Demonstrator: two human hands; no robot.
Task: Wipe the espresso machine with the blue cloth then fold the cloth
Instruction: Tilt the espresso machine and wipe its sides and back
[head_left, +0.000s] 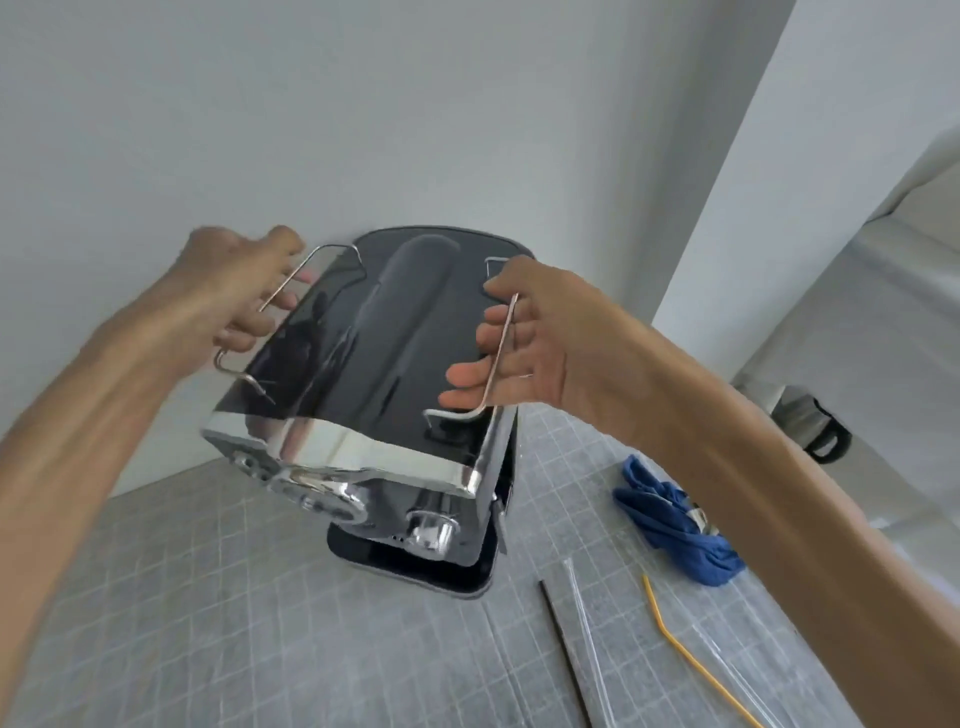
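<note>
Forearms fill the near edges of the view, both reaching fwd to the espresso machine (363, 374). Left hand (236, 283) is seen at the machine's left top edge, fingers curled behind the thin wire rail (283, 291); whether the rail itself is clamped can't be told w/ certainty, but the fingers do look hooked round it. Right hand (530, 338) is laid against the right wire rail (500, 353), fingers fairly straight and spread across the top panel, not closed on anything.

Blue cloth (670, 519) is left crumpled on the grey gridded mat (208, 597), below and outboard of the right hand, well apart from both hands and not yet picked up. So wiping is judged not started; the machine seems to be getting steadied or repositioned first.

For this step: machine should be held square by both sides, kept from tipping, then one hand freed for the cloth while the other braces.

Machine top is glossy black, mirror-like, w/ chrome front band and chrome fittings underneath; it reads as slippery and smudge-prone.
</note>
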